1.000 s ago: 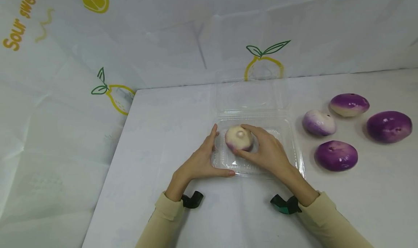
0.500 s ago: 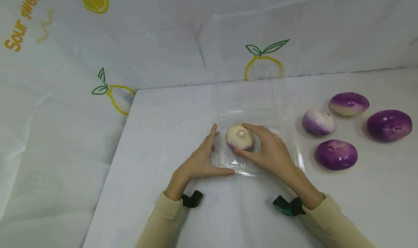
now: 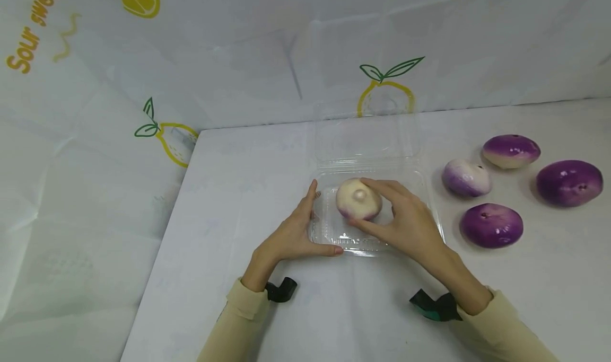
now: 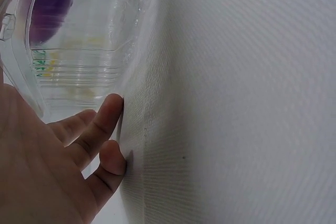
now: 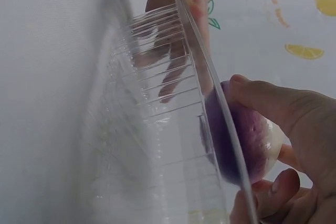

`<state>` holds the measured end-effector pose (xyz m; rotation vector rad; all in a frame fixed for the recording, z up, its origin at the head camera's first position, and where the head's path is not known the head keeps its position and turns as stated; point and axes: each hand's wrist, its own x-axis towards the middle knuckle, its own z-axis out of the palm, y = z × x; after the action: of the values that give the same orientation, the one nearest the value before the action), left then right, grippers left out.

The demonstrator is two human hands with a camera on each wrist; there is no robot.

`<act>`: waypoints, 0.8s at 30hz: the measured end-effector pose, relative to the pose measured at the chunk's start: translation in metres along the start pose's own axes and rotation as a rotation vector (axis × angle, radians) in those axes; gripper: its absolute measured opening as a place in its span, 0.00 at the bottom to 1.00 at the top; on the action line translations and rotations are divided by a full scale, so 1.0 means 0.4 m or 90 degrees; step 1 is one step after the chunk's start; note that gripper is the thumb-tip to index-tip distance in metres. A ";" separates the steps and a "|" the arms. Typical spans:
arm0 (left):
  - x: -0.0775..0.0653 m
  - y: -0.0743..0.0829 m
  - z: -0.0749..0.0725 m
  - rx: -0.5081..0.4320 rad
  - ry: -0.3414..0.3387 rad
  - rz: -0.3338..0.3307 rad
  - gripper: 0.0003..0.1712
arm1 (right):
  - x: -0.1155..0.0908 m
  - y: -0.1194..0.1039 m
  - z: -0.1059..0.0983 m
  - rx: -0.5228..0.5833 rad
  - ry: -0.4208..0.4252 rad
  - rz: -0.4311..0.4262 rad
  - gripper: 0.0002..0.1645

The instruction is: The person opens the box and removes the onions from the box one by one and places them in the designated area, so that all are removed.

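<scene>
My right hand (image 3: 406, 221) holds a round turnip-like vegetable (image 3: 359, 199), thumb on one side and fingers on the other. White with a small nub on its upper side, it turns purple below; in the right wrist view its purple part (image 5: 241, 135) shows past the container's rim. It is over the base of a clear plastic clamshell container (image 3: 334, 240), whose lid (image 3: 365, 137) stands opened at the back. My left hand (image 3: 296, 237) is spread at the container's left front corner, thumb along the front edge. In the left wrist view, fingertips (image 4: 111, 107) touch the tabletop beside the container.
To the right of the container lie several similar vegetables: a pale one (image 3: 466, 178), a purple one (image 3: 491, 226), a purple-and-white one (image 3: 511, 151) and a larger purple one (image 3: 569, 183). A lemon-printed white sheet (image 3: 253, 70) hangs behind the white table (image 3: 215, 208).
The right hand has shifted a little to the right with the vegetable, which looks slightly larger in the head view. The left hand and container have stayed put.
</scene>
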<state>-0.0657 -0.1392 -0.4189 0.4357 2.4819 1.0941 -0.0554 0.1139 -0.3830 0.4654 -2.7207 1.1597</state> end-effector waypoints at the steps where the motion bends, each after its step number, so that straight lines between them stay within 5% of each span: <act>1: 0.000 0.000 0.000 0.000 0.000 0.000 0.83 | -0.003 0.000 -0.005 -0.005 0.004 -0.004 0.43; 24: 0.002 0.002 0.001 -0.027 -0.005 -0.003 0.84 | -0.077 0.028 -0.128 -0.055 0.083 -0.013 0.47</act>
<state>-0.0663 -0.1381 -0.4186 0.4210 2.4458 1.1395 -0.0296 0.1652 -0.3629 0.3913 -2.6339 1.0256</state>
